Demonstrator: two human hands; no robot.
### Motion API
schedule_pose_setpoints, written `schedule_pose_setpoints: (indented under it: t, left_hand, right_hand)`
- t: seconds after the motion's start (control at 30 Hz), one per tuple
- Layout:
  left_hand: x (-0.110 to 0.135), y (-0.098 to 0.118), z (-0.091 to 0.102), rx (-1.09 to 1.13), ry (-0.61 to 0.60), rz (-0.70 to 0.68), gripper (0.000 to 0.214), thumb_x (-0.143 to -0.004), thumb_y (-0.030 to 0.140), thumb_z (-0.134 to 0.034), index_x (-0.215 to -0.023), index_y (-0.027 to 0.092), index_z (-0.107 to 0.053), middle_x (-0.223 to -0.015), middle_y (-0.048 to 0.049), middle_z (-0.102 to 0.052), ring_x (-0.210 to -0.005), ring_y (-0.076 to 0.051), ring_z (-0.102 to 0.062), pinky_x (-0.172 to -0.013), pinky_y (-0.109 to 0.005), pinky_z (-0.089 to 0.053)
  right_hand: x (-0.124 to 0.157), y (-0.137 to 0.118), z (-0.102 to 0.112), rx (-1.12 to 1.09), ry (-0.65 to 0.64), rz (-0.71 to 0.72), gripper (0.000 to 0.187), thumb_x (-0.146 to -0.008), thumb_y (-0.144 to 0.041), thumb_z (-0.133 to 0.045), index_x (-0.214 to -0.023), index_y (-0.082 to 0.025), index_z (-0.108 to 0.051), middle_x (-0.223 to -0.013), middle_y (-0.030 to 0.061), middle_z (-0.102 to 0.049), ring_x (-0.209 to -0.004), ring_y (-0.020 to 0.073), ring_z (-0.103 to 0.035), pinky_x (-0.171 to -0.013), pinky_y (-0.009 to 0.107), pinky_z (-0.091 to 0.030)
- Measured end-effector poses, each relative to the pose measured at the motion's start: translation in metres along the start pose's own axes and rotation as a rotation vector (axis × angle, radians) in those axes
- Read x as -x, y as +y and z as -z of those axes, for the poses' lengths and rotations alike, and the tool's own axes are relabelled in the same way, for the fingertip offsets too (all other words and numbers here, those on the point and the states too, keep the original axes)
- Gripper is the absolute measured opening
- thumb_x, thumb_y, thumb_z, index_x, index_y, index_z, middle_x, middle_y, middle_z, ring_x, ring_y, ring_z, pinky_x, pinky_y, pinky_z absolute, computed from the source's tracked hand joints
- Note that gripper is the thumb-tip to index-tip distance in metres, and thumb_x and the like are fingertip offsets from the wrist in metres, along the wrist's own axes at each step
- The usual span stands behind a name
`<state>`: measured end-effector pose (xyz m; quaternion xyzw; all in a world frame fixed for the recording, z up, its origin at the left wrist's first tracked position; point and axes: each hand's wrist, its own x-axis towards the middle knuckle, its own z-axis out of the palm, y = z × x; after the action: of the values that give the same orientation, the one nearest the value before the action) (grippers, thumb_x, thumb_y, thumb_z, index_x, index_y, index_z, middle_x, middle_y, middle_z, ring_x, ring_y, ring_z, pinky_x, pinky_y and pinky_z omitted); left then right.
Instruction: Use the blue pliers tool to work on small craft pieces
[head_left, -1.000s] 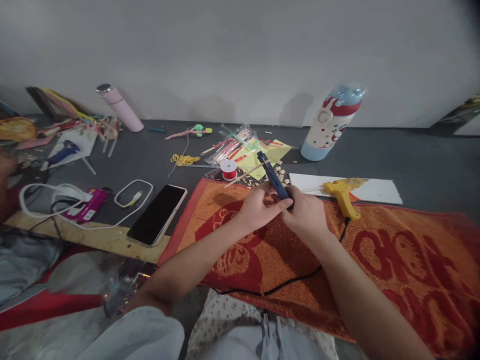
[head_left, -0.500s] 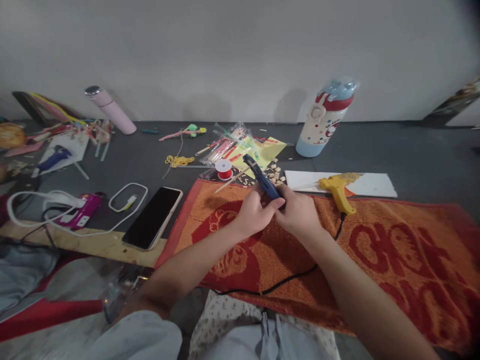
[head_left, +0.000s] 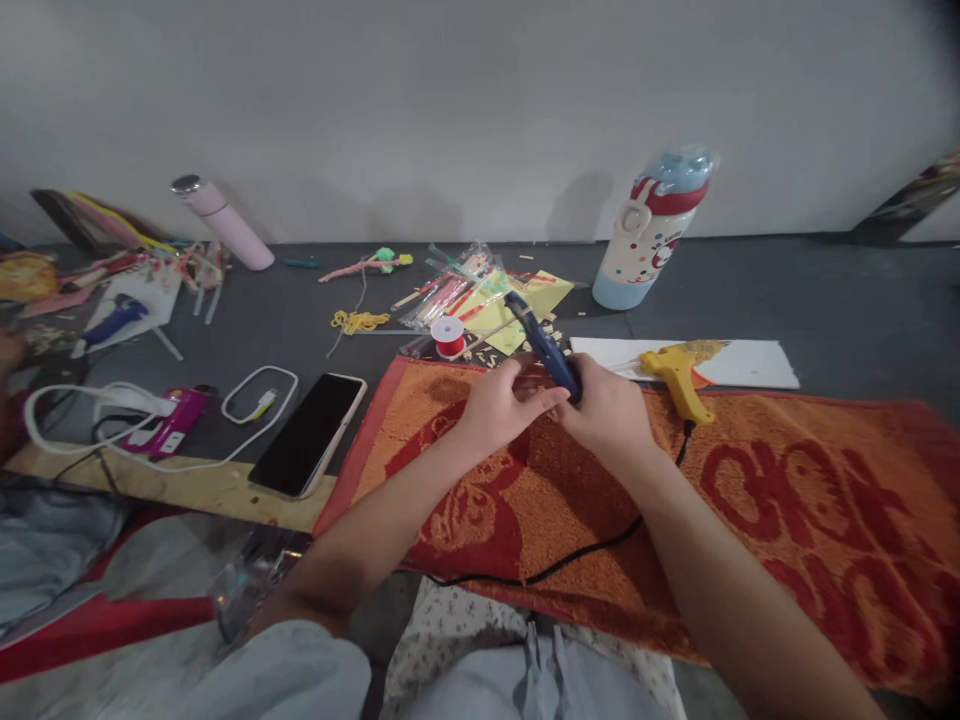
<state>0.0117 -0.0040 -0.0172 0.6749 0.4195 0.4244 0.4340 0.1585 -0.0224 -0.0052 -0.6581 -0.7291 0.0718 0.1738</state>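
Many pale wooden bits [head_left: 556, 335] look cut, one slim wooden stick [head_left: 482, 340] uncut; right hand [head_left: 611, 405] grips dark-blue plier-like tool [head_left: 551, 357], left hand [head_left: 495, 405] grip unclear.

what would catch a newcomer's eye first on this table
Most likely the orange towel, spread along the near edge of the table. Over it, the right hand grips a dark blue tool, with the left hand close beside it. Farther back, a spotted bottle stands near the wall.
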Motion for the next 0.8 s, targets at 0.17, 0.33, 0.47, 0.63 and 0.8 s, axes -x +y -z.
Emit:
schedule_pose_setpoints:
  t: [0.17,0.33,0.47,0.63,0.8]
  left_hand:
    - [-0.002,0.001,0.017,-0.409,0.198,-0.215,0.014,-0.084,0.032,-0.058,-0.082,0.019,-0.057,-0.072,-0.0021,-0.061,-0.063,-0.012,-0.054,-0.066,-0.027,-0.045]
    - [-0.016,-0.004,0.037,-0.444,0.386,-0.368,0.01,-0.08,0.026,-0.062,-0.086,0.02,-0.056,-0.078,-0.0036,-0.058,-0.075,-0.015,-0.054,-0.072,-0.03,-0.045]
    - [-0.027,-0.01,0.051,-0.383,0.255,-0.366,0.016,-0.077,0.027,-0.066,-0.092,0.021,-0.063,-0.094,-0.0072,-0.066,-0.093,-0.019,-0.059,-0.088,-0.036,-0.046]
    - [-0.029,-0.014,0.06,-0.063,0.083,-0.187,0.043,-0.071,0.035,-0.073,-0.111,0.019,-0.065,-0.113,-0.0101,-0.066,-0.097,-0.019,-0.063,-0.084,-0.033,-0.052]
    - [-0.025,-0.012,0.065,0.186,-0.02,-0.024,0.05,-0.062,0.037,-0.081,-0.107,0.019,-0.069,-0.091,-0.0062,-0.071,-0.079,-0.017,-0.067,-0.071,-0.03,-0.057]
  right_hand:
    - [-0.003,0.016,0.002,-0.034,0.129,0.041,0.042,-0.082,-0.04,-0.047,-0.113,-0.011,-0.054,-0.098,0.0181,-0.068,-0.082,0.0315,-0.063,-0.065,0.036,-0.043]
    - [-0.004,0.023,0.0,-0.035,0.155,0.162,0.05,-0.08,-0.037,-0.05,-0.12,-0.008,-0.049,-0.106,0.0208,-0.064,-0.092,0.0339,-0.06,-0.077,0.043,-0.046]
    - [-0.004,0.024,-0.002,-0.034,0.131,0.209,0.054,-0.08,-0.037,-0.049,-0.125,-0.006,-0.046,-0.109,0.0225,-0.062,-0.099,0.0357,-0.058,-0.084,0.048,-0.045]
    - [-0.004,0.026,-0.001,-0.047,0.074,0.273,0.058,-0.082,-0.04,-0.05,-0.128,-0.005,-0.044,-0.11,0.023,-0.06,-0.103,0.0364,-0.057,-0.087,0.049,-0.045]
    - [-0.004,0.03,0.002,-0.148,0.008,0.361,0.055,-0.084,-0.042,-0.049,-0.128,-0.01,-0.043,-0.112,0.0195,-0.06,-0.102,0.0343,-0.058,-0.087,0.048,-0.046]
